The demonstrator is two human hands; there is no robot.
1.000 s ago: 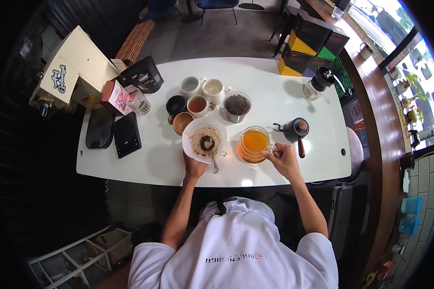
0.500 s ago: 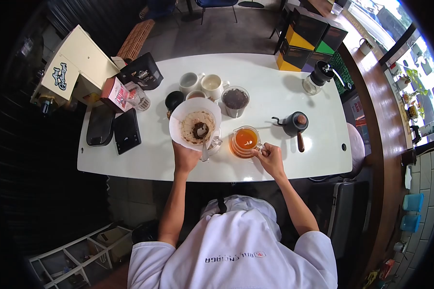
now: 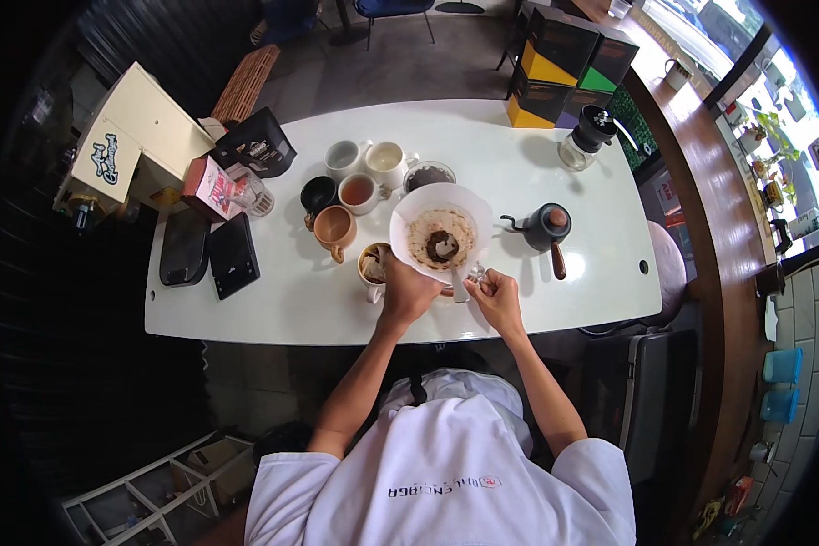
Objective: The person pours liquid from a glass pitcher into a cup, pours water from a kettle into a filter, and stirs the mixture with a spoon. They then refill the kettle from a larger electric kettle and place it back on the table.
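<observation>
A white paper filter (image 3: 428, 218) with coffee residue and a spoon (image 3: 459, 287) in it is held up by my left hand (image 3: 409, 291), whose fingers are closed at its underside. It hangs over the glass server, which is mostly hidden beneath it. My right hand (image 3: 496, 298) is closed on the server's handle (image 3: 477, 274). Left of my left hand stands a cup (image 3: 373, 263) with something crumpled in it. A brown cup (image 3: 335, 227) and a white cup of reddish drink (image 3: 358, 191) are behind it.
More cups (image 3: 387, 164) and a glass of dark grounds (image 3: 427, 176) stand at the back. To the right are a black kettle (image 3: 548, 227) and a hand grinder (image 3: 587, 139). A black tablet (image 3: 235, 257), a pouch (image 3: 257, 144) and a pink box (image 3: 211, 187) lie left.
My left hand has carried the filter to the right, over the glass server. Cups it hid before now show. My right hand keeps its hold on the handle.
</observation>
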